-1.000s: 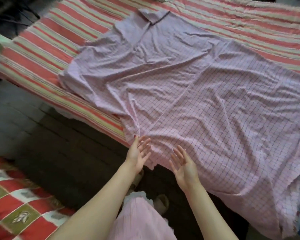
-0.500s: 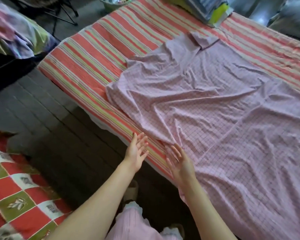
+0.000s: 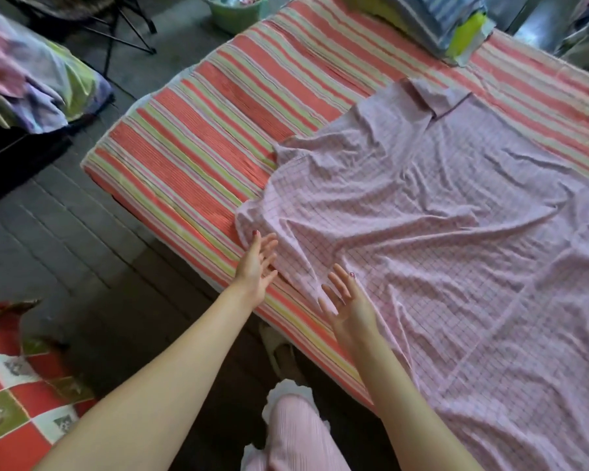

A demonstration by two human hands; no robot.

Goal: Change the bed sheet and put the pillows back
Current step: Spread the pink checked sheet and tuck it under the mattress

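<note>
Both hands have shifted toward the sheet's left corner: left hand (image 3: 257, 265) and right hand (image 3: 346, 299) hover with fingers spread, gripping nothing. Wrinkled pink checked sheet (image 3: 439, 239) covers the frame's right over the striped mattress (image 3: 198, 130); a green basket (image 3: 235, 11) at top centre holds bunched cloth

Bare striped mattress (image 3: 198, 137) lies open left of the rumpled pink sheet (image 3: 439, 232); folded pile (image 3: 436, 22) blocks its far edge.

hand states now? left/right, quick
Left hand: open, fingers spread, at the sheet edge, holding nothing.
Right hand: open, fingers straight, over the sheet, holding nothing.
</note>
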